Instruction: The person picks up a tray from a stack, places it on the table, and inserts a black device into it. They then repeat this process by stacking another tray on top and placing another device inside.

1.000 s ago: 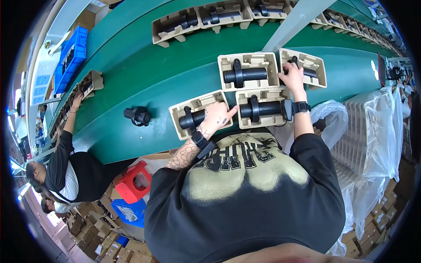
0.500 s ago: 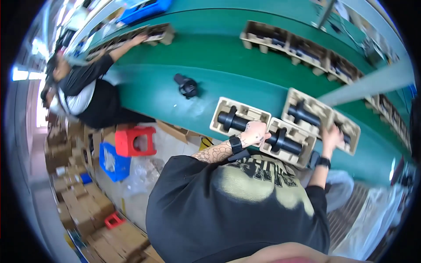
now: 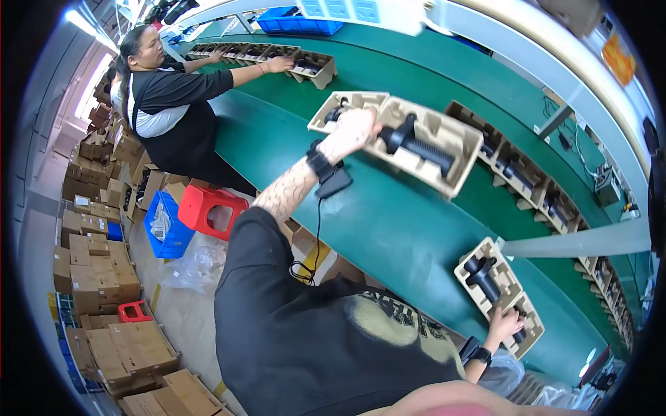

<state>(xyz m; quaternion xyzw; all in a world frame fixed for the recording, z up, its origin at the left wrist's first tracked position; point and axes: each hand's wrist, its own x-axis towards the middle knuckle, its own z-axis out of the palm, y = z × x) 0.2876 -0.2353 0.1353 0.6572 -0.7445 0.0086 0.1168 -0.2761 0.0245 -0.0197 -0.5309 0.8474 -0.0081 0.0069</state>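
Note:
My left hand (image 3: 355, 132) grips a beige moulded-pulp tray (image 3: 466, 149) near its middle, over the green worktop. Its larger right compartment holds a black ribbed cylindrical part (image 3: 420, 149) with a short side arm; a second black part (image 3: 336, 112) is partly hidden by the hand in the left compartment. At the near right, my right hand (image 3: 506, 324) is closed over the lower half of another pulp tray (image 3: 533, 340), fingers beside a mostly hidden black part. The upper compartment of that tray carries a similar black part (image 3: 483, 277).
A green worktop (image 3: 395, 222) stretches across, with a row of filled pulp trays (image 3: 534, 182) along its far right. At the left, a co-worker (image 3: 177, 111) reaches to other trays (image 3: 316, 66). A red stool (image 3: 211, 210), blue bin (image 3: 166, 225) and cartons (image 3: 114, 277) stand on the floor.
My left hand has moved its tray away from me to the far side. My right hand and its tray have shifted nearer; the two trays are now apart. The loose black part no longer shows.

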